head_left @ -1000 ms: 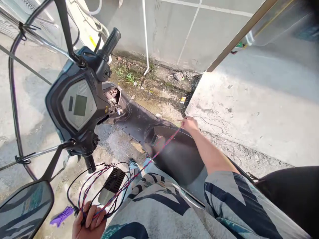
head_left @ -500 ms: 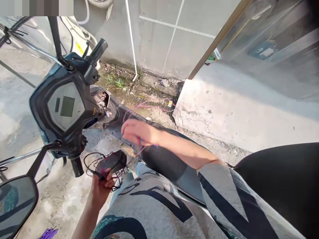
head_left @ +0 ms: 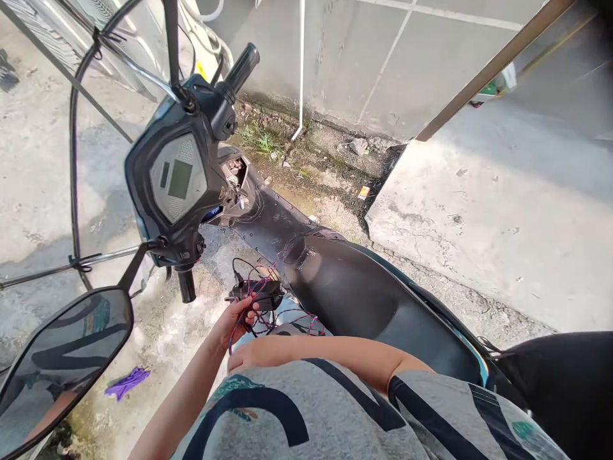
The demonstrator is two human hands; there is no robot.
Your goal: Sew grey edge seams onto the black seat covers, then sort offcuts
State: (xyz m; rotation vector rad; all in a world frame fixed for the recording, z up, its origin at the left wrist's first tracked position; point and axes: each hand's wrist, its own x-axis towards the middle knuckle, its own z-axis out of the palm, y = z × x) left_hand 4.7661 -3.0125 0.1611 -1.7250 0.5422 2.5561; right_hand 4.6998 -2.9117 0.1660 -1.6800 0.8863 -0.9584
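Note:
My left hand point(head_left: 242, 316) grips a black charger-like box point(head_left: 268, 295) with its fingers closed round it and the wires bundled on it. A thin red and blue wire point(head_left: 261, 281) lies in loops over the box, and more loops hang beside it. A black cable point(head_left: 238, 271) curls up at the box's far end. Close to my belly, my right hand point(head_left: 243, 358) is just below my left, with the wire running down to it; its fingertips are mostly hidden. The box is held beside the front of the black scooter seat point(head_left: 354, 287).
The scooter's handlebar and dashboard point(head_left: 179, 179) stand to the left, with a mirror point(head_left: 71, 364) nearer me. A purple cloth point(head_left: 127, 383) lies on the concrete. Beyond the scooter are a grey wall point(head_left: 354, 57), a white pipe point(head_left: 301, 70) and a raised concrete slab point(head_left: 454, 204).
My right hand has come from above the footboard in toward my belly, beside my left hand. The wire loops that stretched out past it now lie around the box. My view has shifted left.

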